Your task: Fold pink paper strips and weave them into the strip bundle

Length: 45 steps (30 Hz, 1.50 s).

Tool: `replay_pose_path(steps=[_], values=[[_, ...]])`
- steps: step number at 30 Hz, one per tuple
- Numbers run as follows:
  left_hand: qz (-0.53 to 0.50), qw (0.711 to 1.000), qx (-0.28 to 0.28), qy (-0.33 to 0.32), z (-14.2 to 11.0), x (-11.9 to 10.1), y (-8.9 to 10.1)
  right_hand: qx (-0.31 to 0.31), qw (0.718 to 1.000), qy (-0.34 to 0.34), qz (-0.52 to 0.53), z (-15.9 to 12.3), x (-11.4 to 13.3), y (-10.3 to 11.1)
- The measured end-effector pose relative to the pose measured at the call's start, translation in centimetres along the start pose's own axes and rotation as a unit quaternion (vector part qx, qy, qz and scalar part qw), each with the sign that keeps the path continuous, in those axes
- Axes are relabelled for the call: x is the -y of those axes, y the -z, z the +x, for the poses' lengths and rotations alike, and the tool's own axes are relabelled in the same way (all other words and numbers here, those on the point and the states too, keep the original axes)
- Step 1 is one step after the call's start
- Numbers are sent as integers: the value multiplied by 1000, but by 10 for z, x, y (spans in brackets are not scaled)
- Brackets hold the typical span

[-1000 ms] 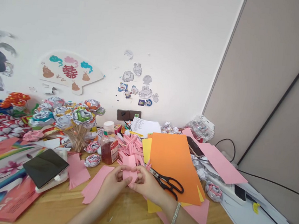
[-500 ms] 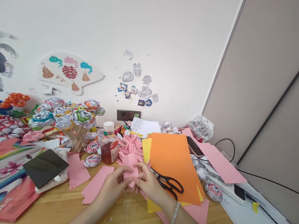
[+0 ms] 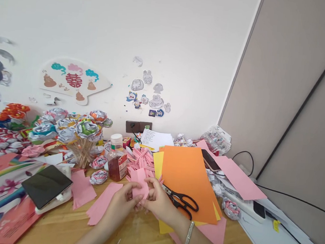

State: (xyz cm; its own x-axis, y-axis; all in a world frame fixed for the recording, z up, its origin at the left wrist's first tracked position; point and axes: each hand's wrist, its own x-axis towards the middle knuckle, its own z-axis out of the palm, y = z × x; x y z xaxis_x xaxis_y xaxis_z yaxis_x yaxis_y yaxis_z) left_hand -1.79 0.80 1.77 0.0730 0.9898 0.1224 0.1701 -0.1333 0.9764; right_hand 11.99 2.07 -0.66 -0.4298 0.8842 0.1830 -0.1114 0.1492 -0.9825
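Left hand [image 3: 123, 202] and right hand [image 3: 159, 203] pinch pink paper [image 3: 139, 179], lower centre.
It looks partly folded; folded pink pieces [image 3: 144, 159] lie heaped behind, while flat pink strips [image 3: 105, 204], lower left of centre, look unfolded. Wooden table [image 3: 139, 238] below, cluttered; white wall [image 3: 192, 55] above.

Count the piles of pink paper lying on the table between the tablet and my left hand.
2: one pile beside the tablet, the other pile nearer your left hand. Any beneath them would be hidden.
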Motion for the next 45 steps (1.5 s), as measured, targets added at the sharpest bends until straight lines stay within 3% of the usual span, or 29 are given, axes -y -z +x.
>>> replay_pose_path(steps=[4,7,9,11,13,15,18,21,24,29,33,35,38,45], values=[[-35,999,-2,-10,8,0,10,25,999,-23,16,1,9,7],[-33,994,-93,-52,14,-2,23,65,996,-53,-33,0,14,16],[39,988,-124,-82,16,-4,29,99,991,-59,-69,-3,17,22],[135,981,-92,-109,16,-6,32,131,985,-55,-93,-5,18,25],[194,973,-24,-123,13,-8,30,136,985,-41,-101,-5,19,27],[208,971,29,-118,10,-9,25,94,991,-14,-93,-3,19,29],[212,973,44,-81,6,-8,16,-17,993,43,-108,2,17,33],[182,981,48,-39,5,-5,12,-104,972,90,-188,5,16,36],[112,993,42,-9,8,1,13,-139,943,112,-279,1,20,33],[-50,998,13,38,15,8,18,-72,894,152,-415,-5,24,21],[-133,988,40,71,16,7,16,-18,873,176,-454,-4,20,15],[-143,986,46,74,15,6,14,-14,876,178,-447,-4,18,15],[-132,988,46,72,13,3,12,-31,902,165,-397,-3,17,15],[-119,989,56,62,6,-6,8,-110,969,65,-211,4,4,12]])
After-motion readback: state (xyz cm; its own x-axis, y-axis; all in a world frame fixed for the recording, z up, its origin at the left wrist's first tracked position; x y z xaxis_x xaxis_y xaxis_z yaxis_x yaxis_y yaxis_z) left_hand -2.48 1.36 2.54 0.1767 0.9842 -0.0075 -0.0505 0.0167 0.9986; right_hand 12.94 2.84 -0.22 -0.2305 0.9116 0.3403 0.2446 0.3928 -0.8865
